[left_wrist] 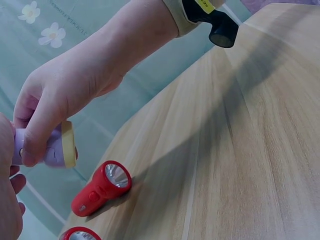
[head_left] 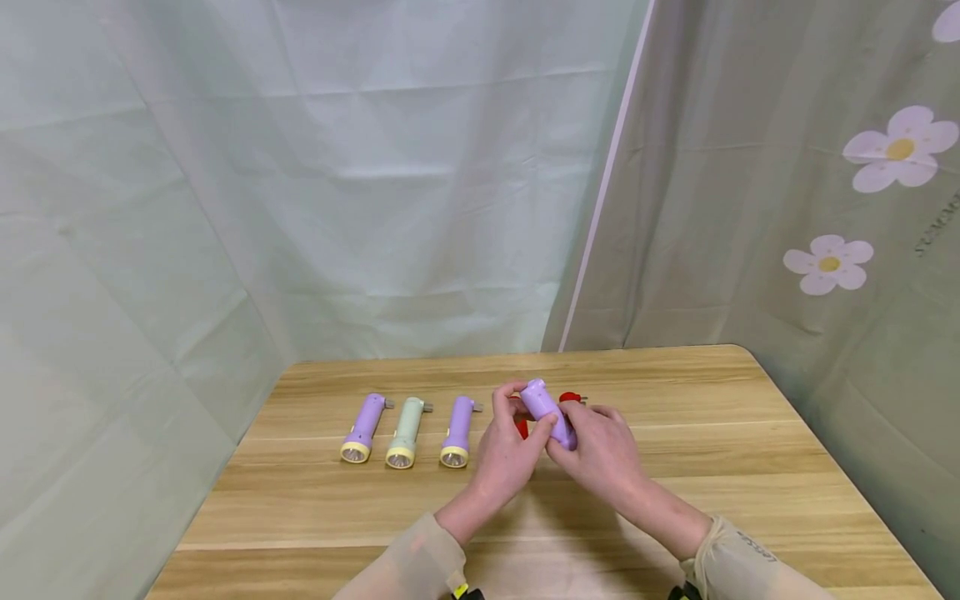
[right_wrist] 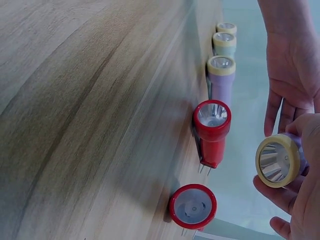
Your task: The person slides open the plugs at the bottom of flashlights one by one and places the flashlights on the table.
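Observation:
Both hands hold a purple flashlight above the table, its tail end pointing up and away from me in the head view. My left hand has its thumb on the barrel and its fingers near the tail. The right hand grips the barrel close to the head end, with the thumb lying along it in the left wrist view. The flashlight's yellow rim and reflector show in the right wrist view. Below the hands lie two red flashlights, partly hidden by them in the head view.
To the left on the wooden table lie a purple flashlight, a pale green one and another purple one. Their plug prongs stick out at the tails. A curtain hangs behind the table.

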Tool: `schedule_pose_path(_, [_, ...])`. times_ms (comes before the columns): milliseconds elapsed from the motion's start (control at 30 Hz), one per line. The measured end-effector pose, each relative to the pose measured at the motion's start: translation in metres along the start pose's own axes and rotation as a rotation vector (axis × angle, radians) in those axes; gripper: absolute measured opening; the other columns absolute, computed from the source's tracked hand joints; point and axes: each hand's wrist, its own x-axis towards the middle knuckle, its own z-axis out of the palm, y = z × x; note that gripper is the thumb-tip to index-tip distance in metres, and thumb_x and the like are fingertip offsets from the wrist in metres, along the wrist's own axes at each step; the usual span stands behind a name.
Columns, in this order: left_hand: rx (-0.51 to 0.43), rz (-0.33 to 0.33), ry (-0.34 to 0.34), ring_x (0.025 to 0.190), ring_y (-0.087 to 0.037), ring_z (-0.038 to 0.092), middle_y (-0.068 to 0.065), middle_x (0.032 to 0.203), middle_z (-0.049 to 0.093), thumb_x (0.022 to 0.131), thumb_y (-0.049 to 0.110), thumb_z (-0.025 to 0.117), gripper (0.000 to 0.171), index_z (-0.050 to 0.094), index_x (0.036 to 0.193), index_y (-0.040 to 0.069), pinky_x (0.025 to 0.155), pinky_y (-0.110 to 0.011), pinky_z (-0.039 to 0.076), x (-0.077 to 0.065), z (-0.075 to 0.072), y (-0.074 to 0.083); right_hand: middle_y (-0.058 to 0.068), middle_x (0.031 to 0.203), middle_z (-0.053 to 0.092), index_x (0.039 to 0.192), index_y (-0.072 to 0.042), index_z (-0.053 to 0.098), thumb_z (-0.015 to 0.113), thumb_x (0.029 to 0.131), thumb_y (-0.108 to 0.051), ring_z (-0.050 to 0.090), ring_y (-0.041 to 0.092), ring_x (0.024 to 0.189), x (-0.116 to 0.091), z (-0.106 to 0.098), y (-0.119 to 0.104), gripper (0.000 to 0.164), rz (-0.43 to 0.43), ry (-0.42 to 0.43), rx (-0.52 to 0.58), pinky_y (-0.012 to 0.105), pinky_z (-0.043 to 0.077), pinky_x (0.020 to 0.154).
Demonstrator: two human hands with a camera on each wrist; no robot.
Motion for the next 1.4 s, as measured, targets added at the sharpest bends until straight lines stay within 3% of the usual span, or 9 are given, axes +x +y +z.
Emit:
schedule_pose_path(200, [-0.002, 0.002, 0.005, 0.087, -0.013, 0.058, 0.004, 0.111, 0.064, 0.097, 0.045, 0.068, 0.064, 0.034, 0.145, 0.019, 0.062, -0.028, 0.041, -0.0005, -0.0003, 0.0005, -0.012, 0.069, 0.06, 0.096, -0.018, 0.062, 0.079, 0.08, -0.029, 0.054, 0.007, 0.058, 0.0004, -0.0011, 0.0003, 0.025, -0.02, 0.017, -0.002, 0.047, 0.046, 0.095])
schedule_pose_path(433, [-0.011, 0.012, 0.016, 0.092, -0.018, 0.062, 0.004, 0.11, 0.064, 0.097, 0.045, 0.069, 0.058, 0.035, 0.141, 0.027, 0.064, -0.029, 0.042, -0.0017, -0.0005, 0.0017, -0.01, 0.072, 0.063, 0.099, -0.016, 0.064, 0.079, 0.08, -0.028, 0.055, 0.008, 0.059, 0.0, -0.0032, -0.0002, 0.027, -0.032, 0.018, -0.003, 0.047, 0.046, 0.096])
schedule_pose_path(567, [-0.012, 0.021, 0.012, 0.095, -0.016, 0.062, 0.003, 0.111, 0.064, 0.097, 0.045, 0.068, 0.06, 0.035, 0.142, 0.024, 0.064, -0.029, 0.042, -0.0024, -0.0011, 0.0024, -0.01, 0.073, 0.062, 0.099, -0.016, 0.064, 0.079, 0.081, -0.028, 0.055, 0.007, 0.058, -0.0005, -0.0043, -0.0005, 0.026, -0.037, 0.015, 0.0, 0.048, 0.046, 0.097])
schedule_pose_path(700, [-0.008, 0.031, 0.011, 0.09, -0.013, 0.06, 0.003, 0.11, 0.064, 0.097, 0.045, 0.068, 0.062, 0.035, 0.143, 0.02, 0.062, -0.029, 0.041, -0.0029, -0.0012, 0.0022, -0.009, 0.074, 0.064, 0.1, -0.015, 0.064, 0.08, 0.081, -0.027, 0.056, 0.007, 0.059, -0.0011, -0.0052, -0.0006, 0.028, -0.044, 0.014, 0.001, 0.05, 0.046, 0.097])
schedule_pose_path(967, [-0.019, 0.034, 0.009, 0.09, -0.013, 0.059, 0.002, 0.108, 0.065, 0.097, 0.045, 0.069, 0.057, 0.037, 0.14, 0.026, 0.06, -0.028, 0.04, -0.004, -0.0021, 0.0022, -0.009, 0.074, 0.064, 0.101, -0.014, 0.064, 0.08, 0.081, -0.027, 0.055, 0.006, 0.059, -0.0017, -0.0054, -0.0005, 0.028, -0.039, -0.004, 0.001, 0.05, 0.046, 0.098])
schedule_pose_path(1200, [-0.004, 0.035, 0.003, 0.076, -0.013, 0.052, 0.002, 0.105, 0.064, 0.097, 0.044, 0.069, 0.056, 0.037, 0.139, 0.024, 0.056, -0.027, 0.039, -0.0049, -0.0025, 0.0024, -0.009, 0.075, 0.064, 0.101, -0.014, 0.065, 0.081, 0.082, -0.027, 0.055, 0.006, 0.059, -0.0026, -0.0056, -0.0012, 0.029, -0.03, -0.02, 0.001, 0.05, 0.046, 0.098])
schedule_pose_path(1400, [-0.008, 0.036, -0.001, 0.077, -0.014, 0.053, 0.002, 0.106, 0.065, 0.097, 0.044, 0.069, 0.057, 0.037, 0.139, 0.023, 0.058, -0.027, 0.039, -0.0049, -0.0021, 0.0023, -0.01, 0.074, 0.063, 0.101, -0.015, 0.064, 0.081, 0.081, -0.027, 0.054, 0.005, 0.058, -0.0033, -0.0052, -0.0007, 0.029, -0.039, -0.011, -0.001, 0.05, 0.046, 0.098])
